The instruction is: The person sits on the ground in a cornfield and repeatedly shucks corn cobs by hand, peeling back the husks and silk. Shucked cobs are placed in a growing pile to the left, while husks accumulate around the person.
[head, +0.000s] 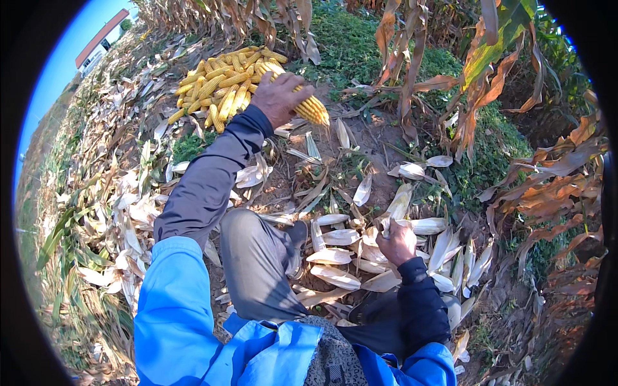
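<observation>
My left hand (pixel 280 98) is stretched forward, its fingers wrapped around a husked yellow ear of corn (pixel 313 110). Just beyond and left of it lies a heap of bare yellow corn ears (pixel 219 87) on the ground. Down by my knees, my right hand (pixel 398 243) grips a pale dry corn husk (pixel 400 202) that points away from me; whether an ear is inside cannot be seen. Around that hand several ears still in whitish husks (pixel 334 276) lie on the soil between and beside my legs.
Loose dry husks (pixel 128 202) litter the ground on my left. Brown-leaved corn stalks (pixel 555 193) stand along the right, with dry leaves (pixel 410 58) hanging ahead. Green weeds (pixel 347 43) grow behind the heap. A red-roofed building (pixel 101 41) shows far off.
</observation>
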Available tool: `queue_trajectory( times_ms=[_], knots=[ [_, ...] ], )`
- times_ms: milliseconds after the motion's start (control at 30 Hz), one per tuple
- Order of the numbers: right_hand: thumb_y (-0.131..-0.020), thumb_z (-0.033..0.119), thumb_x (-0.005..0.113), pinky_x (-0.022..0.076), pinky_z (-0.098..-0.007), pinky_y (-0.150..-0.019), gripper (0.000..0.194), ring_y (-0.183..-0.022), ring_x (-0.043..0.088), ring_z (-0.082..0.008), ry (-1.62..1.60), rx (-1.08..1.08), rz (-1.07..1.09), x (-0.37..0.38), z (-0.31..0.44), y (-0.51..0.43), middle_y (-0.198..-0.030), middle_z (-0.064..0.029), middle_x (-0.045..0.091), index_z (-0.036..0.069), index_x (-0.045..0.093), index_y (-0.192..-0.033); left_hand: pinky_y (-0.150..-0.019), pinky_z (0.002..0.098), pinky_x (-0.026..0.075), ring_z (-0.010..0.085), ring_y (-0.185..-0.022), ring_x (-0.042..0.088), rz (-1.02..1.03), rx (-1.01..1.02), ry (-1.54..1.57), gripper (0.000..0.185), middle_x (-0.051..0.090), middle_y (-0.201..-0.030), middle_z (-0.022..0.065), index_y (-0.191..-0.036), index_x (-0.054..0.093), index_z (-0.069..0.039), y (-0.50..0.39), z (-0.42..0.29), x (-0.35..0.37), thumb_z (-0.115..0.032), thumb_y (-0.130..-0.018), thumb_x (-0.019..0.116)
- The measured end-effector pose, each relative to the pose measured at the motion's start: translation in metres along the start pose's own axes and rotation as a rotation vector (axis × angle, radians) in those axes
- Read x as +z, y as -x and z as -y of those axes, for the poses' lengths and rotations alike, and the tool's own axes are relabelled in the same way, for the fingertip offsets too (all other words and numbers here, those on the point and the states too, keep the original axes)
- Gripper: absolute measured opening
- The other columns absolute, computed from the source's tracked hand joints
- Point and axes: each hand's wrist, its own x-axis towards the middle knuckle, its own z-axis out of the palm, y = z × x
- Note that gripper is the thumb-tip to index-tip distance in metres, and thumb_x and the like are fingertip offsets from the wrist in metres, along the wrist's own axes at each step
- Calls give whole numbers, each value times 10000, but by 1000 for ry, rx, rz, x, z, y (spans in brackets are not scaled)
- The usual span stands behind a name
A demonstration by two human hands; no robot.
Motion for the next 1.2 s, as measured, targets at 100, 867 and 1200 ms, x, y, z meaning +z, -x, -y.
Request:
queue_trajectory(
  times_ms=[100, 867, 1200],
  knots=[
    [-793, 385, 758, 538, -448, -624, 401, -716, 682, -373, -139, 76, -45, -2, 15, -3, -737, -191, 684, 38, 635, -952, -935, 460, 474, 286, -1114, 590, -74, -756, -203, 517, 602, -1194, 129, -1259, 590, -109, 11, 59, -5, -215, -775, 738],
    [-867, 193, 709, 494, -304, -879, 447, -942, 636, -171, -1201, 417, -158, 18, -63, -15, -1068, -150, 667, -73, 599, -1209, -748, 376, 585, 299, -931, 700, 105, -156, 200, 722, 674, -1153, 129, -1415, 497, -231, 141, 12, -33, 29, -771, 692],
    [-810, 221, 625, 529, -408, -898, 324, -963, 686, -336, -164, 610, 214, 172, -188, 56, -1056, -154, 717, 125, 720, -1105, -992, 437, 457, 359, -1133, 613, 697, -1470, -406, 587, 639, -1260, 166, -1326, 599, -136, 460, 179, -149, -336, -804, 777]
  ],
)
